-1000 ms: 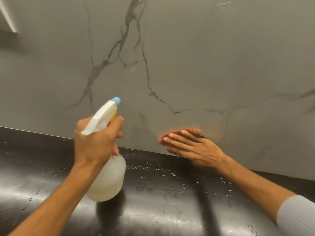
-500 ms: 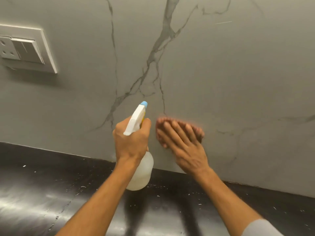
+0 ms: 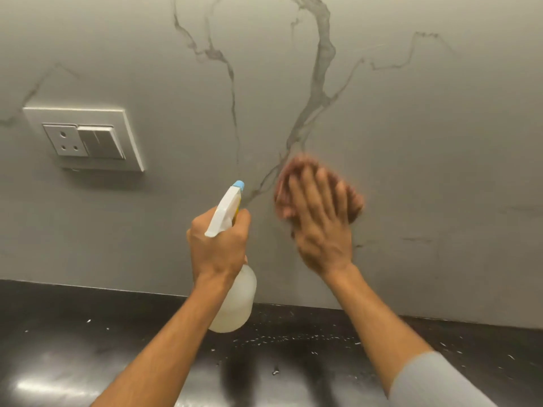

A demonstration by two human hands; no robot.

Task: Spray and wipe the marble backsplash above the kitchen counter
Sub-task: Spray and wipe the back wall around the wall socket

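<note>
No lettering, brand, number or sign can be read anywhere. The translucent white plastic spray bottle (image 3: 235, 304) shows a plain side, and the white rectangular wall socket-and-switch plate (image 3: 85, 139) on the grey veined marble backsplash (image 3: 426, 142) bears no legible marking.

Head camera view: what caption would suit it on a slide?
Left hand holds a spray bottle while the right hand presses a reddish cloth flat against the marble backsplash.
</note>
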